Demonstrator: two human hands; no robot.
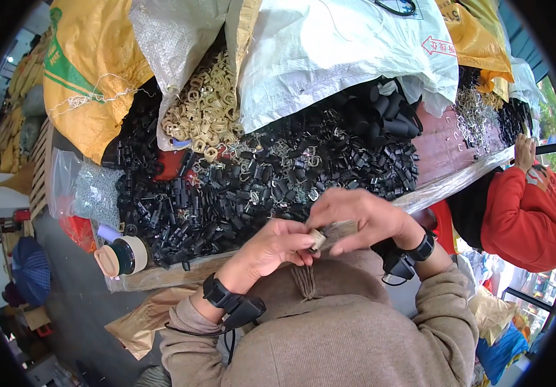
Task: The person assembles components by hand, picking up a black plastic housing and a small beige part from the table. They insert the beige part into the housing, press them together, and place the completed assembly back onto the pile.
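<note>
Both hands meet over the near edge of the table, in front of my chest. My left hand (266,250) is closed, its thumb and fingertips pinching a small cream-coloured piece (317,240). My right hand (369,218) is curled around from the other side, its fingertips at the same piece. Between its thumb and fingers shows a greyish-brown patch (341,231) whose kind I cannot make out. Just beyond the hands spreads a heap of small black plastic parts (226,206), with metal U-shaped clips (310,158) scattered through it.
A sack spilling cream-coloured rings (208,106) lies beyond the heap, beside a large white sack (349,58). At left stand a lidded cup (126,257) and a clear bag of small metal parts (97,187). A person in red (526,219) works at the right.
</note>
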